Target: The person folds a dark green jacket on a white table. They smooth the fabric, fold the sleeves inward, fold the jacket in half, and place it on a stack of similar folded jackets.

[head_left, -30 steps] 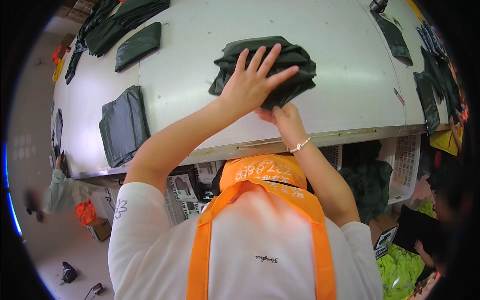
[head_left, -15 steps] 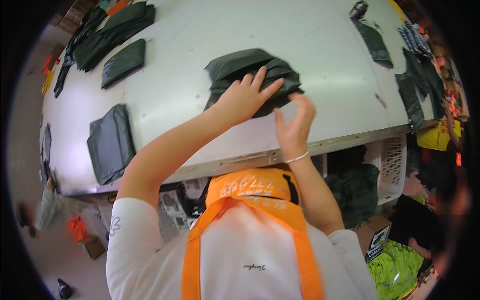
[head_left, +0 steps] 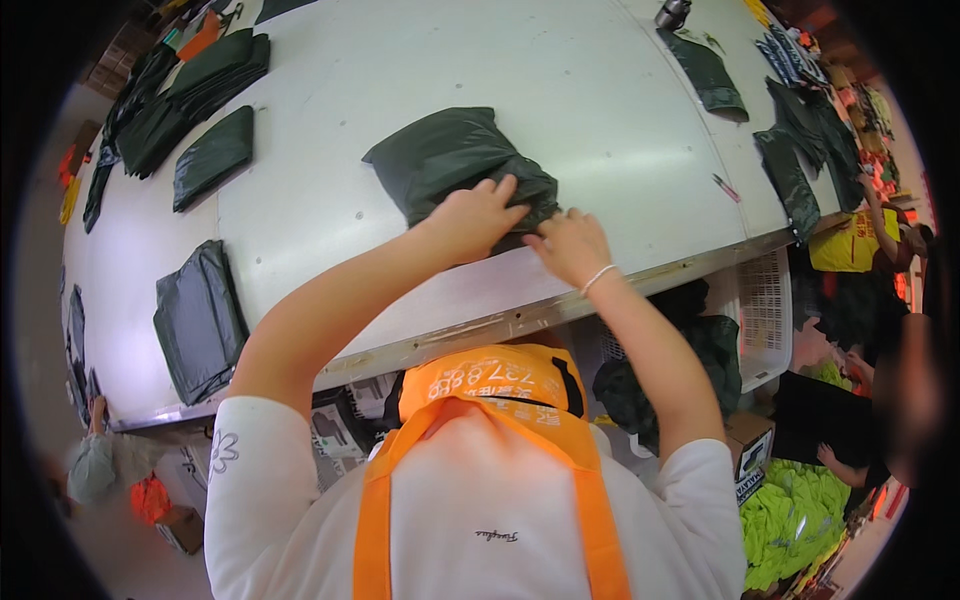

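In the middle of the white table lies a folded bundle of glossy dark green fabric (head_left: 445,150), smooth on its left and crumpled at its right end. My left hand (head_left: 475,215) presses on its near side with bent fingers, gripping the fabric. At the bundle's near right corner my right hand (head_left: 575,247) has its fingers closed on the edge; the fingertips are partly hidden by folds.
Flat folded green bundles lie on the white table (head_left: 330,150), among them one at near left (head_left: 200,320) and one at far right (head_left: 705,75). A bottle (head_left: 672,14) and a pen (head_left: 727,187) lie right. White crates (head_left: 765,315) stand below. Other people work at both sides.
Both hands have drawn nearer to me and closed together at the bundle's right end. My left fingers were spread on top and my right hand was open beside it; the bundle now lies flatter.
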Motion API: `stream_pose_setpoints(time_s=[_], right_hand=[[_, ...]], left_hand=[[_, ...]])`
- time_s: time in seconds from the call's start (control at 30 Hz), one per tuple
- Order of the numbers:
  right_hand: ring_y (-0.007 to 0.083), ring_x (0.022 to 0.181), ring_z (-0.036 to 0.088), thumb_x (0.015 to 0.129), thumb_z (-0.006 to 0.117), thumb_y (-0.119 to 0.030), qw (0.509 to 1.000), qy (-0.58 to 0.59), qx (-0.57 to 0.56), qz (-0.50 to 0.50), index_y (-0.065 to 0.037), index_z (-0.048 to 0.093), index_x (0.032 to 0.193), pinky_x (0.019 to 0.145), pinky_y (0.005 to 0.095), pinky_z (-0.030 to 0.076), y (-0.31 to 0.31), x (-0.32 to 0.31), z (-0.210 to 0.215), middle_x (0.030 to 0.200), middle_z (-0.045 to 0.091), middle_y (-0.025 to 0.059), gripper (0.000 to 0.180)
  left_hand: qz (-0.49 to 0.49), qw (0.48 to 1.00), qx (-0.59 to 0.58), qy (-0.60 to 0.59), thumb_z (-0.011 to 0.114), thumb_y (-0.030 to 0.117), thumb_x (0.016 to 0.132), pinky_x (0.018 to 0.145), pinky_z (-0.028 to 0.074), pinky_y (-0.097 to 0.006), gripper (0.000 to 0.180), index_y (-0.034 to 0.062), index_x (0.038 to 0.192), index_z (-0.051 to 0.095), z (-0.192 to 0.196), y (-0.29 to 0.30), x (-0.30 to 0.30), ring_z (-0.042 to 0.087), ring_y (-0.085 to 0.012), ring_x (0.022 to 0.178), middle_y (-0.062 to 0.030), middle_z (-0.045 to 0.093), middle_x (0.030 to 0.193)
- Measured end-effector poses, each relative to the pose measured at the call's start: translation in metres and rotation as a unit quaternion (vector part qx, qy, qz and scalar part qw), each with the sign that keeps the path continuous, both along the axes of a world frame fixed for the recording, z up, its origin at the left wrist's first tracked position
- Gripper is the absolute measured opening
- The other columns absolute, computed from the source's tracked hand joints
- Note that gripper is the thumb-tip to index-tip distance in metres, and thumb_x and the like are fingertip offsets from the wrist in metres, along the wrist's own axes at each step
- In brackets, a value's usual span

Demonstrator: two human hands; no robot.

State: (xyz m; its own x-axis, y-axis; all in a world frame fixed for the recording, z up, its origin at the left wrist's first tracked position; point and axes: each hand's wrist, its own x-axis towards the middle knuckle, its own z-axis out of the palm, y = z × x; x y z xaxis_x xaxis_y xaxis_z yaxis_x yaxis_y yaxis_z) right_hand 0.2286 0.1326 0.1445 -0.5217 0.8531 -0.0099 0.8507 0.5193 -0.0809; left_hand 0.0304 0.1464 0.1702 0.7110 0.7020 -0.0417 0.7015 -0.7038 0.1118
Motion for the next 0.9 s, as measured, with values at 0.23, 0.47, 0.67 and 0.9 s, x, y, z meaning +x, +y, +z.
stream_pose_setpoints(time_s=[0.23,0.47,0.67,0.9], right_hand=[[0.0187,0.084,0.054,0.081,0.063,-0.038,0.987,-0.019,0.086,0.137,-0.014,0.062,0.079,0.072,0.0343,0.04,0.013,0.038,-0.02,0.079,0.058,0.0,0.024],[0.018,0.083,0.052,0.076,0.068,-0.032,0.979,-0.023,0.084,0.184,-0.014,0.056,0.077,0.07,0.0311,0.039,0.025,0.054,-0.024,0.08,0.055,0.0005,0.022],[0.0261,0.08,0.058,0.074,0.069,-0.023,0.975,0.002,-0.055,0.215,-0.01,0.057,0.085,0.067,0.0373,0.046,0.011,0.037,-0.022,0.085,0.056,0.0061,0.021],[0.0351,0.084,0.061,0.078,0.064,-0.017,0.961,0.127,-0.232,0.077,-0.005,0.062,0.1,0.073,0.0439,0.05,-0.043,-0.011,-0.04,0.103,0.058,0.0169,0.025]], left_hand=[[-0.013,0.994,-0.029,0.101,0.068,0.011,0.069,0.069,0.052,-0.031,0.028,0.0087,0.096,0.067,-0.031,-0.003,0.04,0.057,-0.0249,0.092,-0.0121,0.051,0.109],[-0.033,0.983,-0.127,0.13,0.066,0.013,0.068,0.071,0.052,-0.034,0.024,0.0072,0.091,0.068,-0.024,-0.008,0.051,0.06,-0.0261,0.09,-0.013,0.053,0.106],[-0.005,0.977,-0.177,0.121,0.064,0.015,0.069,0.073,0.052,-0.036,0.034,0.0077,0.102,0.066,-0.036,-0.014,0.038,0.06,-0.0277,0.093,-0.0172,0.05,0.117],[0.053,0.989,-0.126,0.062,0.069,0.017,0.067,0.073,0.053,-0.036,0.032,0.0075,0.097,0.067,-0.039,-0.002,0.039,0.059,-0.0277,0.093,-0.0155,0.05,0.113]])
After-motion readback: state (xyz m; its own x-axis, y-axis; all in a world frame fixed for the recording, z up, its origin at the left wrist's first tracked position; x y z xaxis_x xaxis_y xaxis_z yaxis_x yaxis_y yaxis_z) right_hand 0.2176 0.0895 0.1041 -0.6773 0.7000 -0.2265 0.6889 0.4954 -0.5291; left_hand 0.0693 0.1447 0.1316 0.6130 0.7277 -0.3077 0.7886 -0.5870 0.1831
